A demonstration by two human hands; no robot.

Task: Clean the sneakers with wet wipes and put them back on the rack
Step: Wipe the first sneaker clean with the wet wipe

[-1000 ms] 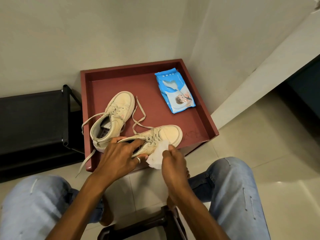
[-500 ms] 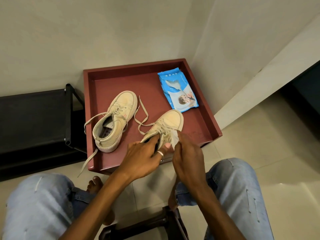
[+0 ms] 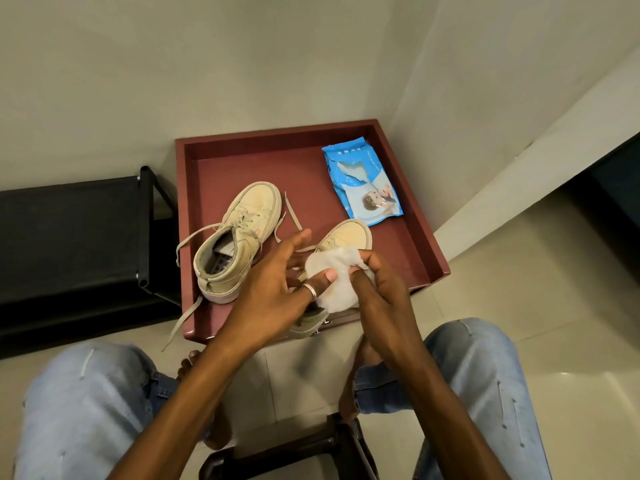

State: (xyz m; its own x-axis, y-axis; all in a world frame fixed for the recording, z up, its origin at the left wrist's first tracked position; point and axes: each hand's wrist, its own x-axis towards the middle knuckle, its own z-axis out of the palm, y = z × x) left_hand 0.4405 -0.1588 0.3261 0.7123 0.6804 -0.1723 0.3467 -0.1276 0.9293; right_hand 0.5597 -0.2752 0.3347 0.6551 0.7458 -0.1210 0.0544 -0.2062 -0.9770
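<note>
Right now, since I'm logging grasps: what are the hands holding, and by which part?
Both hold the wet wipe: the left hand pins its left side under the thumb, the right hand pinches its right edge.

This is a home's entry corner: a black shoe rack [image 3: 69,237] left of the fingers [image 3: 298,241], plain painted walls [image 3: 242,64] beyond them, glossy floor tiles [image 3: 554,306] to their right.

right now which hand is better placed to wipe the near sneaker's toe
Right hand: its fingers curl round the wet wipe just over the near sneaker. The left hand only thumb-pinches the wipe, fingers splayed, so it is probably better for steadying the shoe.
</note>
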